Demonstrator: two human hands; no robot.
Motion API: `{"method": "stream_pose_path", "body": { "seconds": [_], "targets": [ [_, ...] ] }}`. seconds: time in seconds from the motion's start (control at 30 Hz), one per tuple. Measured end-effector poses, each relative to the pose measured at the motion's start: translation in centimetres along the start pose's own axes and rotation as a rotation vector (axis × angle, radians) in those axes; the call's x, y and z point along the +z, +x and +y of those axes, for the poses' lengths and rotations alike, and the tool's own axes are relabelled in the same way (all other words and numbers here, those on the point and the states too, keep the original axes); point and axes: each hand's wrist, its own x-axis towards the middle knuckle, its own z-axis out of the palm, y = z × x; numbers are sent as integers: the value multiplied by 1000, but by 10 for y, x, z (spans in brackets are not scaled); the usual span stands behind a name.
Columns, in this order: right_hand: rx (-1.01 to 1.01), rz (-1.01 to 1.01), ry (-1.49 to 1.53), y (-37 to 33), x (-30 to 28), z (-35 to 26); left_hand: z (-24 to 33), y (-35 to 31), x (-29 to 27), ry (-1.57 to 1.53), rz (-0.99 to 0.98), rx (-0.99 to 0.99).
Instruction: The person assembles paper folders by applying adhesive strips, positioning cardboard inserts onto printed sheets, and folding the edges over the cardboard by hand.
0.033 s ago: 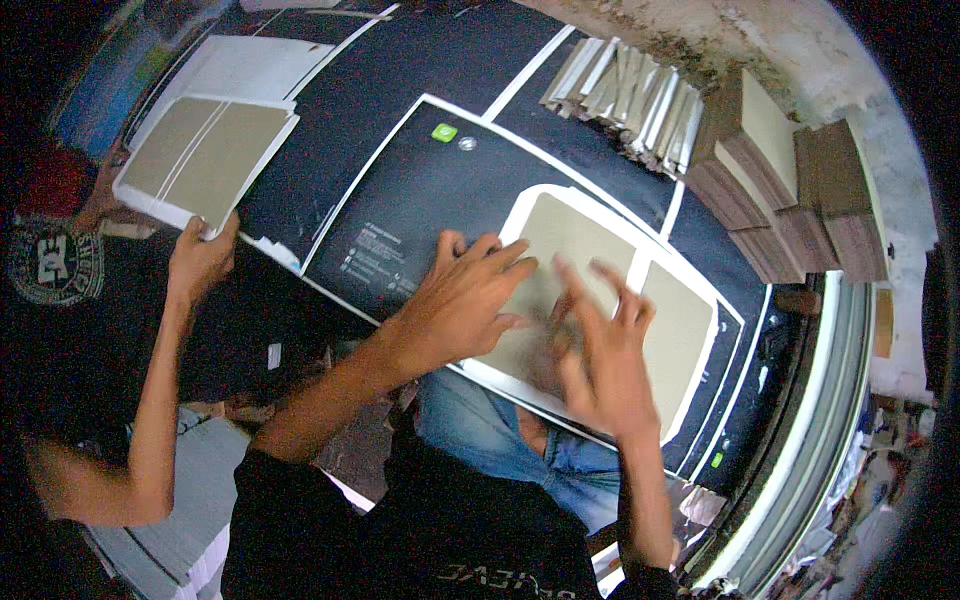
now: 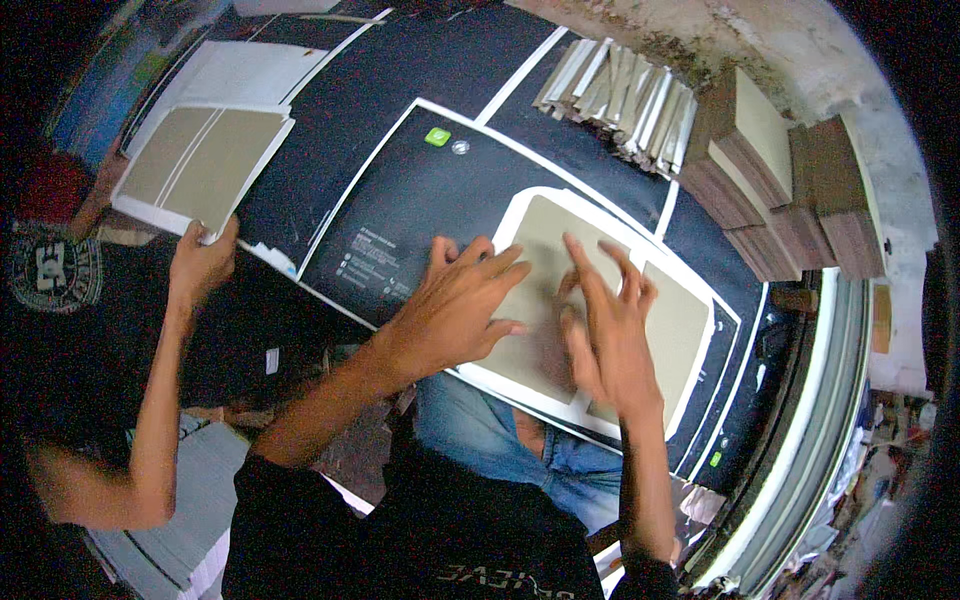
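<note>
A book-cover-like piece (image 2: 548, 238) lies before me: beige boards on a white sheet, its border folded in, a white strip between them. My left hand (image 2: 455, 300) rests at its left edge, fingers bent and spread, thumb stretched out over the board. Over the strip and the boards hovers or lightly touches my right hand (image 2: 612, 335), fingers apart and thumb blurred; contact is hard to judge. Neither hand shows anything held. Beneath the piece spreads a dark printed sheet (image 2: 400, 180) with white borders and a green mark.
At left a co-worker's hand (image 2: 203, 262) holds a similar piece (image 2: 165, 165). A row of narrow strips (image 2: 620, 100) lies at the back. Stacks of boards (image 2: 745, 150) stand at the far right beside a grey curved rail (image 2: 835, 400). Grey sheets (image 2: 190, 500) are piled lower left.
My right hand has shifted slightly, its index finger stretching farther over the board. My left hand keeps nearly the same place.
</note>
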Motion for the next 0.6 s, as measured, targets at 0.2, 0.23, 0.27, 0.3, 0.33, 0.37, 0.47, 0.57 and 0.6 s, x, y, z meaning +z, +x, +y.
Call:
{"method": "stream_pose_path", "body": {
  "seconds": [0.2, 0.23, 0.27, 0.3, 0.33, 0.37, 0.47, 0.57, 0.6],
  "targets": [
    [-58, 46, -32, 59, 25, 40, 0, 5, -5, 48, -78, 12],
    [-51, 40, -26, 65, 31, 41, 0, 3, -6, 69, -82, 8],
    [-42, 35, -21, 71, 35, 41, 0, 2, -7, 90, -86, 5],
    [-30, 32, -16, 74, 38, 41, 1, 1, -9, 84, -51, 5],
    [-32, 16, -31, 76, 37, 39, 3, 3, -8, 72, -16, 11],
    [-57, 38, -30, 77, 40, 38, 5, 4, -7, 62, 17, 20],
    [-115, 115, -31, 75, 48, 37, 11, 12, -10, 37, -111, -22],
    [-187, 131, -55, 75, 59, 30, 10, 9, -12, 53, -127, -46],
    [-185, 128, -60, 71, 55, 29, 12, 11, -12, 71, -139, -29]
  ]
}}
